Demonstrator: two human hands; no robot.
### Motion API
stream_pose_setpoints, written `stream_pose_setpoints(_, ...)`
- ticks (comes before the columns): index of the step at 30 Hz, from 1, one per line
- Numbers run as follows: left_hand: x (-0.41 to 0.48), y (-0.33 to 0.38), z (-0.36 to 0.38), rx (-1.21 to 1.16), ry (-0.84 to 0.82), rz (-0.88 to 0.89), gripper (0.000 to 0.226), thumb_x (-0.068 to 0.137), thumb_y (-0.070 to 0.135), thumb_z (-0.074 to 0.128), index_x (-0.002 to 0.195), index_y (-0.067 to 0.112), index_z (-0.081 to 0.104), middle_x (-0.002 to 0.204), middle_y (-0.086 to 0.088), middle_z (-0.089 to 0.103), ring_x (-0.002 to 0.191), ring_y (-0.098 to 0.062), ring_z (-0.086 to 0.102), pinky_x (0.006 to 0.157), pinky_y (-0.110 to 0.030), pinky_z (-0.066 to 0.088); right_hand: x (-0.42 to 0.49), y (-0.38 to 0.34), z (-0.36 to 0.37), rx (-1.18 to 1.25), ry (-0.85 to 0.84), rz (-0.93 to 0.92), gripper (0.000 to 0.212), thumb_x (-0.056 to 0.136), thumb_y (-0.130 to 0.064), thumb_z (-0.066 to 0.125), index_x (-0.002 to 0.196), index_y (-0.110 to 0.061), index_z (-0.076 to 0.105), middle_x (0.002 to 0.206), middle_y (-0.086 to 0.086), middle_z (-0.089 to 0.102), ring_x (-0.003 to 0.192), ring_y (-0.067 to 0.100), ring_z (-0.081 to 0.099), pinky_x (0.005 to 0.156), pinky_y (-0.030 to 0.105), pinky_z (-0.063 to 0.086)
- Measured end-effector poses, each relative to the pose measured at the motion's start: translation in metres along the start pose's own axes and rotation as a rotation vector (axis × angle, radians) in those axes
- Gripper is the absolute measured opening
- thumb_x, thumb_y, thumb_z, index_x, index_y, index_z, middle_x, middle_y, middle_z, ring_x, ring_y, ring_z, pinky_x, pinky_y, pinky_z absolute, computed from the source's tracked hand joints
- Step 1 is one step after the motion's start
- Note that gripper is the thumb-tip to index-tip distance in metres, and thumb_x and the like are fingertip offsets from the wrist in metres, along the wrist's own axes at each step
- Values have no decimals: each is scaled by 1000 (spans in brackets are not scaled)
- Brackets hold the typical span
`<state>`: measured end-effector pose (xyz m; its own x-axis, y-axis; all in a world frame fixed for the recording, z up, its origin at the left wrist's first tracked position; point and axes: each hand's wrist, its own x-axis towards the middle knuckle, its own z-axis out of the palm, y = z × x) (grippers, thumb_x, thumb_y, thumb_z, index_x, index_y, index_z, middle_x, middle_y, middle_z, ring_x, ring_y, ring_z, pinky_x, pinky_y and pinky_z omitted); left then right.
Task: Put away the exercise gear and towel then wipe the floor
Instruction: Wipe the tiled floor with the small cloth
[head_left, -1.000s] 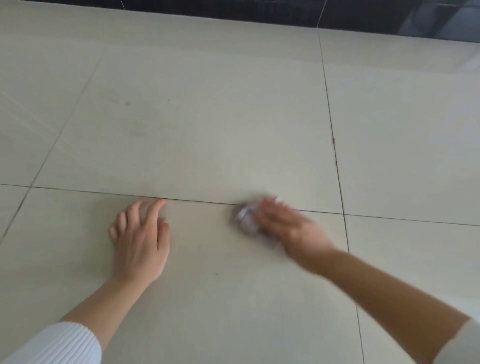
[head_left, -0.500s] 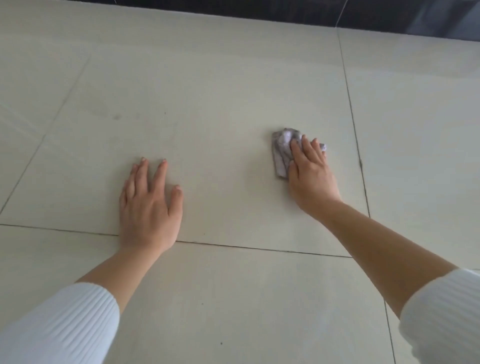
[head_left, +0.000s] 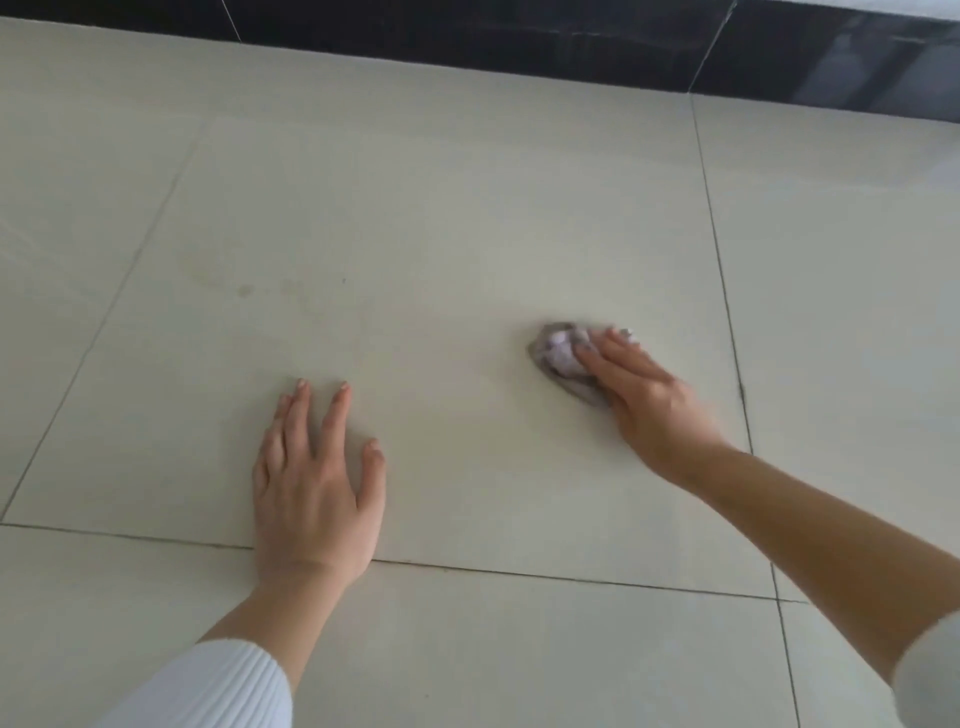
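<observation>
One step seems left: in the head view no exercise gear or towel shows, so the putting-away looks done. The right hand (head_left: 639, 395), fingers straight and together, presses a crumpled cloth (head_left: 558, 353) onto the floor (head_left: 467, 208). The left hand (head_left: 317, 488) lies spread flat, well apart from it. Faint marks (head_left: 244, 288) ahead of the left hand look unwiped.

cloth (head_left: 558, 352): crumpled, grey-lilac | on floor (head_left: 467, 208): pale tiles, dark grout

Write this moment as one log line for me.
step: floor wipe | right hand: presses cloth on floor | left hand: flat on floor
</observation>
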<state>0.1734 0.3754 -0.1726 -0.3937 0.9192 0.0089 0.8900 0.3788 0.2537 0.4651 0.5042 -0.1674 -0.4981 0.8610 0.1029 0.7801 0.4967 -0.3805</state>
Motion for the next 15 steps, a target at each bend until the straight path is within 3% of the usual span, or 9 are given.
stream_pose_setpoints(4,0,-1,0,19,-19,-17,64,87,50,26,146,26,34,157,-7,24,144,-26,19,111,-43,24,60,31,-11,-42,118,411,49,94,1,42,142,-10,42,150,12,37,141,34,26,115,37,21)
stream_pose_setpoints(7,1,0,1,27,-29,-12,64,88,50,26,146,25,34,157,-8,24,144,-26,19,111,-43,24,98,23,-1,-32,139,570,47,95,-9,42,142,-12,40,153,9,32,143,33,19,115,39,18)
stream_pose_setpoints(9,1,0,0,26,-32,-17,64,88,50,26,146,26,33,157,-8,24,144,-26,19,110,-43,24,111,3,15,14,146,466,42,97,-20,47,138,-12,46,150,12,38,139,34,27,115,39,20)
stream_pose_setpoints(15,0,0,-1,33,-48,-26,64,88,50,26,147,27,32,157,-7,23,144,-26,19,110,-42,24,56,-73,39,109,16,-3,45,89,-7,46,133,-7,55,139,12,52,133,35,43,115,41,23)
